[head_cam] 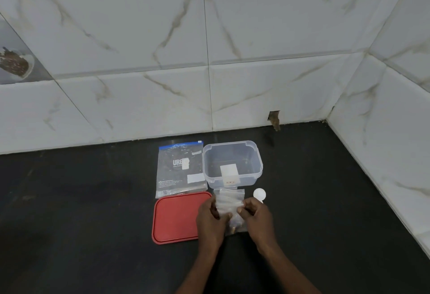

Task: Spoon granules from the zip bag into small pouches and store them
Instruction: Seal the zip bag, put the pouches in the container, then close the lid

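A clear zip bag (180,169) with a blue seal and printed text lies flat on the dark counter, granules showing inside. Right of it stands an open clear plastic container (232,163) with a white label. A stack of small clear pouches (229,200) lies in front of the container. My left hand (209,221) and my right hand (254,215) both pinch one small pouch (236,224) by its top edges; brown granules sit at its bottom. A white spoon (259,194) lies just beyond my right hand, its handle hidden.
A red container lid (176,217) lies flat to the left of my left hand. White marble-tiled walls (209,96) rise behind and at the right (384,131) of the black counter (81,212). A small hole (274,117) shows in the back wall's base.
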